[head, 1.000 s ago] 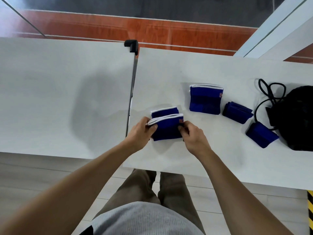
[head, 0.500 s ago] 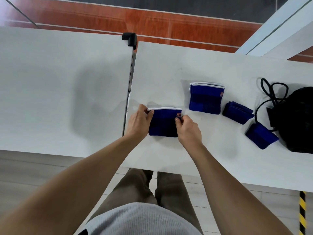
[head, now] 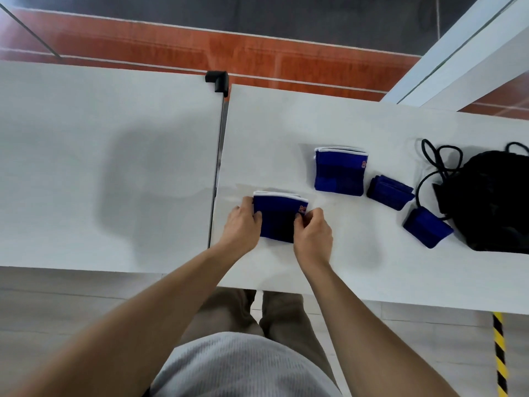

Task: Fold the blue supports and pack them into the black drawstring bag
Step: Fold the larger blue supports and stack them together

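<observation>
A folded blue support (head: 277,217) with a white top edge lies flat on the white table (head: 343,270). My left hand (head: 243,224) pinches its left side and my right hand (head: 312,234) pinches its right side. Another folded blue support (head: 339,173) lies farther back to the right. Two smaller folded blue supports (head: 390,191) (head: 428,227) lie beside the black drawstring bag (head: 495,202), which sits at the right edge with its cords looped on the table.
A second white table (head: 100,167) adjoins on the left, with a narrow gap and a black clamp (head: 217,80) between them. A white beam (head: 463,53) crosses the upper right. Yellow-black tape (head: 499,353) marks the floor at the lower right.
The upper half of the support, raised a second ago, has been folded down flat onto the lower half. Both hands stay at its sides.
</observation>
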Action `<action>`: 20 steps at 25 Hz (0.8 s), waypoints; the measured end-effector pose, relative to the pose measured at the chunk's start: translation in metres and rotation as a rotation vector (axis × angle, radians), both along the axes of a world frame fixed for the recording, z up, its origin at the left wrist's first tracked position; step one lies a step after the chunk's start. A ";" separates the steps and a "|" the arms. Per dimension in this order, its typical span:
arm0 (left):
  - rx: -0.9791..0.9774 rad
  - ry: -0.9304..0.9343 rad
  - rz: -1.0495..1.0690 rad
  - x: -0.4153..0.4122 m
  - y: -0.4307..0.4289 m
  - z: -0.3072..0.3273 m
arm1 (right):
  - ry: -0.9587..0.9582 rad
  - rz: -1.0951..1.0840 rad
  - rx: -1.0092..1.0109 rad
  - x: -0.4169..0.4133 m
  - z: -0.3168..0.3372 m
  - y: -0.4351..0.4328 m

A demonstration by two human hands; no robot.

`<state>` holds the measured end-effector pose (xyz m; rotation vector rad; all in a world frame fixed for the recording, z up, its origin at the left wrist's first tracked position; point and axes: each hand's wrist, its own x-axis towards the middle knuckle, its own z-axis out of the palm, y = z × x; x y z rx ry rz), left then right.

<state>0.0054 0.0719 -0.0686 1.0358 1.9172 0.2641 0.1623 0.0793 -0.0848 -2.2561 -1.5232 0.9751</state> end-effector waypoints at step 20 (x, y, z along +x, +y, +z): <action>0.144 -0.185 0.171 0.103 0.101 0.025 | 0.156 -0.068 0.024 0.119 0.041 0.111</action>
